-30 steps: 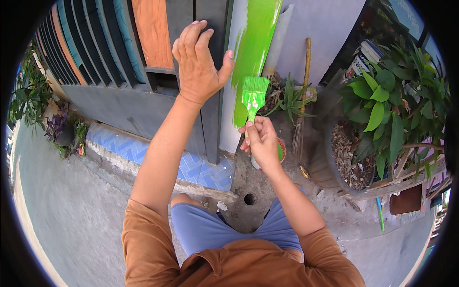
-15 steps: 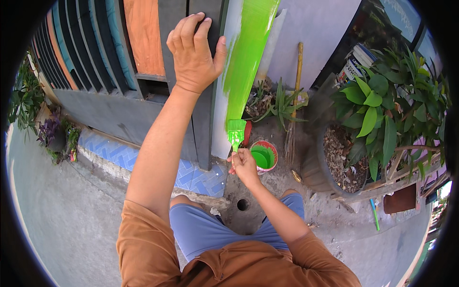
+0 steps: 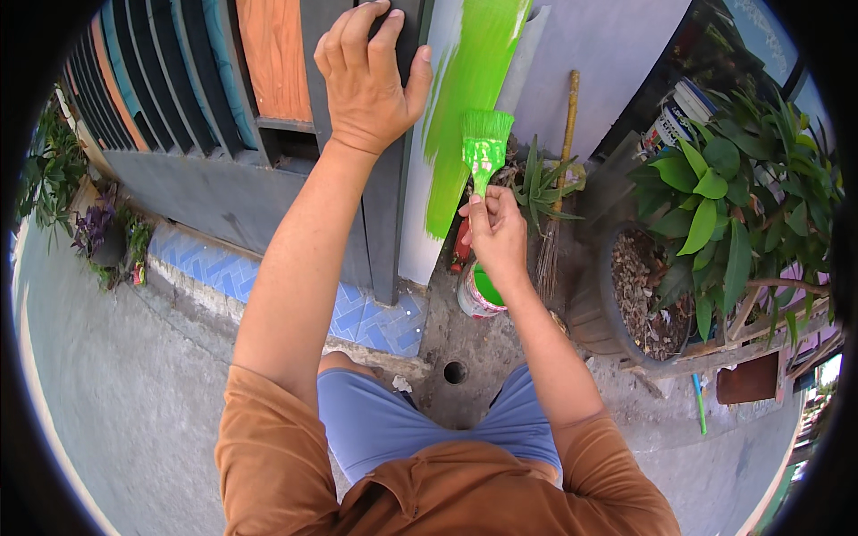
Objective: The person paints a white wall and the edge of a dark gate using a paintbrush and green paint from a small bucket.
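My right hand [image 3: 497, 230] grips the handle of a paintbrush [image 3: 487, 143], its bristles pointing up and coated in bright green. Behind the brush rises a pale post [image 3: 416, 241] with a wide band of wet green paint [image 3: 465, 80] down its face; the lower end stays pale. Whether the bristles touch the paint I cannot tell. Fingers spread, my left hand [image 3: 371, 80] rests against the dark grey gate frame [image 3: 386, 196] left of the post. Below my right hand stands a small paint can [image 3: 474, 299] with green paint inside, partly hidden by my wrist.
A large potted plant [image 3: 652, 295] stands to the right, with a white bucket [image 3: 679, 112] behind it. A stick broom [image 3: 569, 125] leans on the wall beside a spiky plant [image 3: 539, 183]. Blue tiles [image 3: 357, 313] edge the step. A round hole [image 3: 455, 372] opens in the concrete floor.
My right hand has lifted the paintbrush up and to the right from the lower end of the green band. My left hand stays on the gate frame.
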